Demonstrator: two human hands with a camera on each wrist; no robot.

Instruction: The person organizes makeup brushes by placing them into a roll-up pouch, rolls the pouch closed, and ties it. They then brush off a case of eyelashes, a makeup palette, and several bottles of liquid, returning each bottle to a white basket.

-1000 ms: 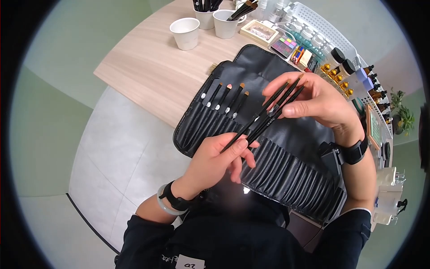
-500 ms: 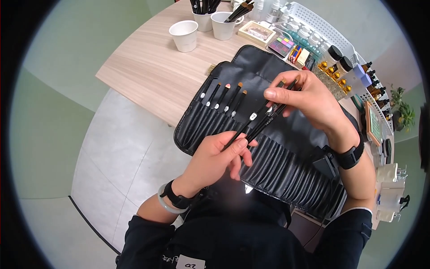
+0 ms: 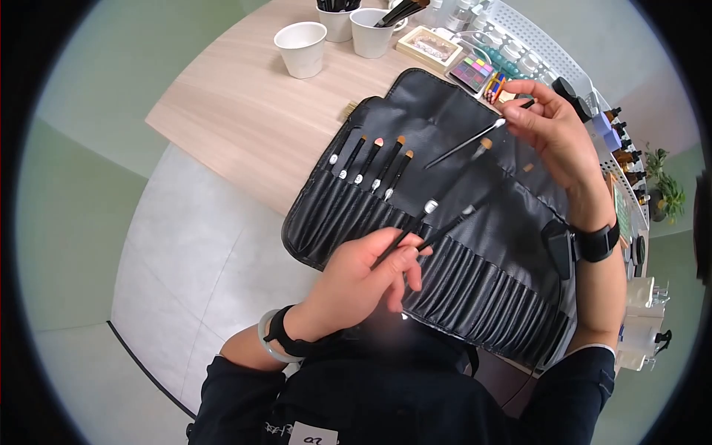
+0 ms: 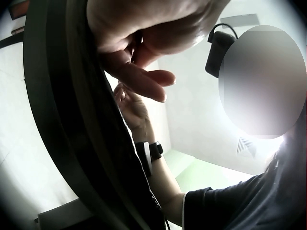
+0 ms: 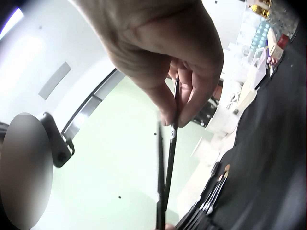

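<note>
My left hand (image 3: 363, 278) pinches two dark makeup brushes, the upper brush (image 3: 404, 233) with a white label on its handle. Their bristle ends point away to the upper right and are blurred. A third slim brush (image 3: 466, 142) is pinched near one end by my right hand (image 3: 552, 137), a little above the opened brush roll. In the right wrist view, thumb and fingertips close round that brush (image 5: 170, 160), which carries a white label. The black brush roll (image 3: 482, 271) lies unfolded under both hands. Several brushes (image 3: 378, 159) stand in its left slots, bristles up.
An empty white cup (image 3: 300, 50) stands behind the roll, beside cups (image 3: 371, 37) full of brushes. Along the right back are a cream box (image 3: 429, 48), a colour palette (image 3: 472, 73), dark-capped jars and a white perforated basket (image 3: 549, 37). The table edge (image 3: 215, 170) runs at left.
My right hand has drawn one brush out of the bunch and moved it to the upper right, away from the left hand. The left hand keeps two brushes and has barely moved.
</note>
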